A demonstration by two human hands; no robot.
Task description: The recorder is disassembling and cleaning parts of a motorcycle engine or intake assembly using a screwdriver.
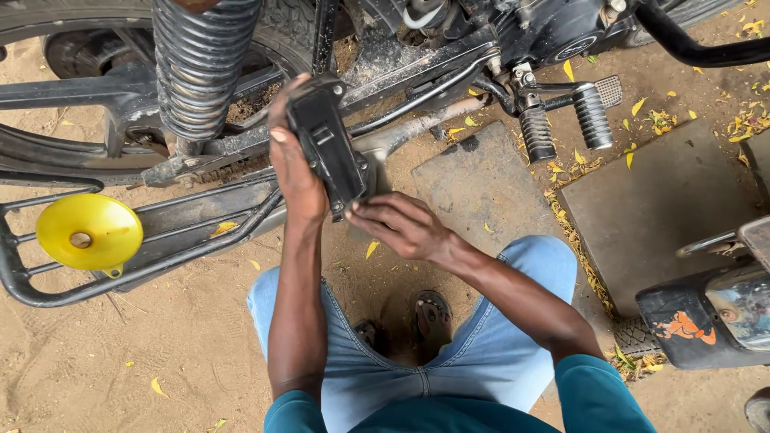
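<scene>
1. Gripping item: the left hand [293,164], closed round a black plastic housing [326,144], fingers wrapped over its far long edge and the thumb side toward the wearer.
2. Supporting item: the right hand [401,224], at 5 o'clock from the housing, fingers curled and their tips touching the part's lower end; whether it pinches the part or only steadies it cannot be told.
3. Housing, position: held off the ground just above frame centre, in front of the motorcycle frame [417,76], tilted with its top toward 11 o'clock and its foot toward 5 o'clock.
4. Housing, appearance: oblong, matt black, dusty, with a raised rectangular recess on the face and ribbed edges; a small bracket or tab projects at its lower right side.
5. At 10 o'clock from the housing: a coiled black shock absorber spring [200,64], upright, beside the rear tyre [48,20].
6. At 8 o'clock, well apart: a yellow funnel [88,232], resting mouth-up on a black tubular carrier rack [160,269].
7. At 2 o'clock: two ribbed rubber footpegs [565,120], side by side.
8. Below the hands: knees in blue jeans [481,353] and a sandalled foot [433,317] on sandy ground [120,361].
</scene>
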